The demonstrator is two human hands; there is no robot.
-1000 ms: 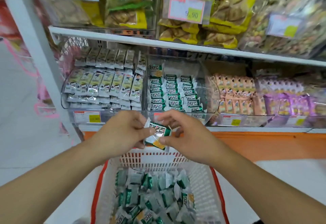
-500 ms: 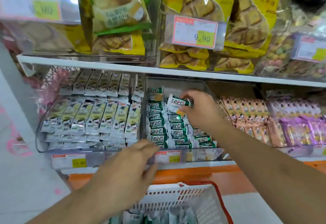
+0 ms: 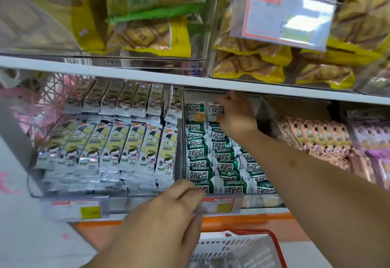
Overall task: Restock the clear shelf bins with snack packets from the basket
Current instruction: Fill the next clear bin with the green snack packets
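The packet (image 3: pixel 215 110) is a small white pillow pack with a green band and bold white characters across it, crimped ends. It's sitting upright at the very back of the middle clear bin (image 3: pixel 262 107), label facing the camera, long axis running left to right like the rows of matching packets (image 3: pixel 219 162) stacked in front of it. The right hand (image 3: pixel 236 115) is reached deep in under the shelf (image 3: pixel 147 75), fingers curled and pinching the packet's right end. The left hand (image 3: pixel 166 215) hovers low by the bin's front edge, fingers loosely bent, holding nothing. The basket (image 3: pixel 242 248) rim peeks in below.
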